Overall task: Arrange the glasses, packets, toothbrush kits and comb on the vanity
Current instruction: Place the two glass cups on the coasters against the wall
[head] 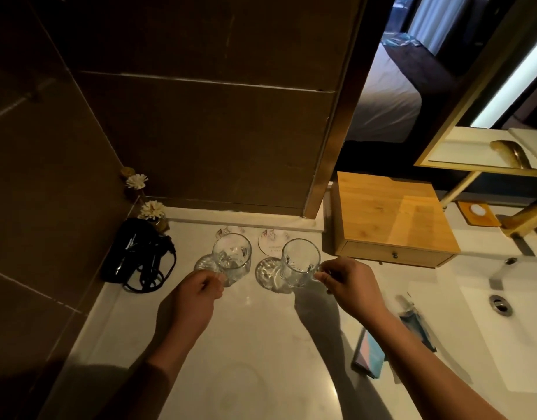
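Observation:
Two clear glasses are held just above the pale vanity top [246, 344]. My left hand [197, 291] grips the base of the left glass [232, 256], and my right hand [349, 281] grips the side of the right glass [300, 262]. Both glasses tilt a little toward the back wall. Behind them lie two round paper coasters [268, 245], the left one partly hidden by its glass. At the right, near the basin, lie flat pastel packets [368, 354] and a toothbrush kit [412, 310]. I see no comb.
A black hair dryer [137, 257] with coiled cord lies at the back left by a small jar of white flowers [152, 212]. A wooden drawer box [391, 219] stands at the back right. The white sink [503, 328] and brass tap [530, 219] are on the right.

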A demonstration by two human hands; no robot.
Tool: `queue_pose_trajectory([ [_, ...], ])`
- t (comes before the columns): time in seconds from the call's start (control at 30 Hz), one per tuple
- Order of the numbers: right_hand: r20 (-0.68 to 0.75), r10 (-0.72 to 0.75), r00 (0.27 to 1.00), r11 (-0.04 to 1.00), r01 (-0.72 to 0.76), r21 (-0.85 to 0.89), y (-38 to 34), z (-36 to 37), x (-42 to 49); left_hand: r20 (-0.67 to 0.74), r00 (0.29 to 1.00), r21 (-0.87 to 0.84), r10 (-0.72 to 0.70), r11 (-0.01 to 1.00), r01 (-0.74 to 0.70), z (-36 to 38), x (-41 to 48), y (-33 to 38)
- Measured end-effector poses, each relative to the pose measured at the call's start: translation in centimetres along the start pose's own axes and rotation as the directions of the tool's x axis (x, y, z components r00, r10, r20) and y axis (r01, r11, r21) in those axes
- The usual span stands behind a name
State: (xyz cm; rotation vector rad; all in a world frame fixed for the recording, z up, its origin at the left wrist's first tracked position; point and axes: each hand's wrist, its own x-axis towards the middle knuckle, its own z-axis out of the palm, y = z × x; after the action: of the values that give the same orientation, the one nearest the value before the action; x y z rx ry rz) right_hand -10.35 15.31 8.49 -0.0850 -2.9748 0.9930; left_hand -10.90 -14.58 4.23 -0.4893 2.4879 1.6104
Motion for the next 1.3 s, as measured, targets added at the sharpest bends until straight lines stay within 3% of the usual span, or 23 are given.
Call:
queue_pose_trajectory([
  [0.27, -0.051, 0.029, 0.998, 0.998, -0.026, 0.049, -2.1, 2.0, 5.3, -0.002, 1.0, -0.161, -0.005, 0.987, 0.005, -0.4, 5.5, 2.9],
  [0.73, -0.062, 0.077, 0.995, 0.996, -0.073, 0.054, -1.3, 4.3, 9.0, -0.006, 0.997, -0.196, -0.076, 0.978, 0.073, 1.8, 8.9, 3.2],
  [1.3, -0.159, 0.204, 0.966, 0.973, -0.181, 0.145, -1.6, 6.5, 8.8, -0.043, 0.999, -0.187, -0.012, 0.982, 0.004, 1.8, 8.3, 3.8],
])
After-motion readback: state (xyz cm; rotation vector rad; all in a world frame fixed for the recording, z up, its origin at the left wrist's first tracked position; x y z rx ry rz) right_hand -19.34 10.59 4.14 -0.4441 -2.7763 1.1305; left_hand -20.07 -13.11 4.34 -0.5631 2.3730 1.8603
